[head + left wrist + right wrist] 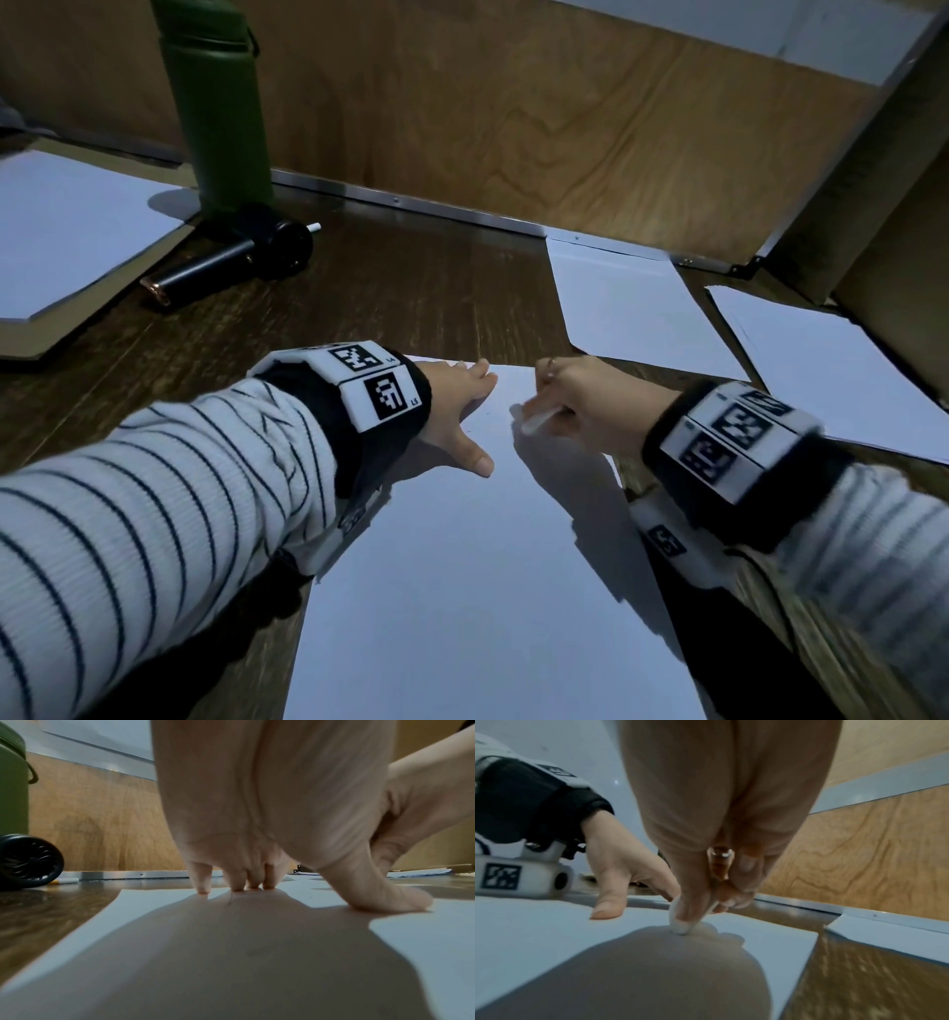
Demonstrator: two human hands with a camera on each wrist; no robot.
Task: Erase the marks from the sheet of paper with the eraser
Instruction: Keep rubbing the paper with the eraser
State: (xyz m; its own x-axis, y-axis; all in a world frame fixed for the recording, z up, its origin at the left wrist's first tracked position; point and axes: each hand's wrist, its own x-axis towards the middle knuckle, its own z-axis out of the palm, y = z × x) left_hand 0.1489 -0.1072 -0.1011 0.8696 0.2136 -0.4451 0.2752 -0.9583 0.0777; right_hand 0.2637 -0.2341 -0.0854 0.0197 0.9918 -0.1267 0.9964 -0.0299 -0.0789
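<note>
- Striped sleeves are reaching in from the near edge, over the sheet of paper (462, 591) that is lying flat on the dark tabletop (411, 288).
- Left hand (454, 411) is spreading wide, its fingertips (203, 889) and thumb pressing the sheet down near its far edge.
- Right hand (585, 406) is pinching a small white eraser (680, 925), whose tip is touching the paper beside the left thumb.
- Rubbing seems to be the step in hand; a faint mark (229, 900) is showing by the left fingertips.
- Next, short firm strokes are probably needed there while the left hand is pinning the sheet.
</note>
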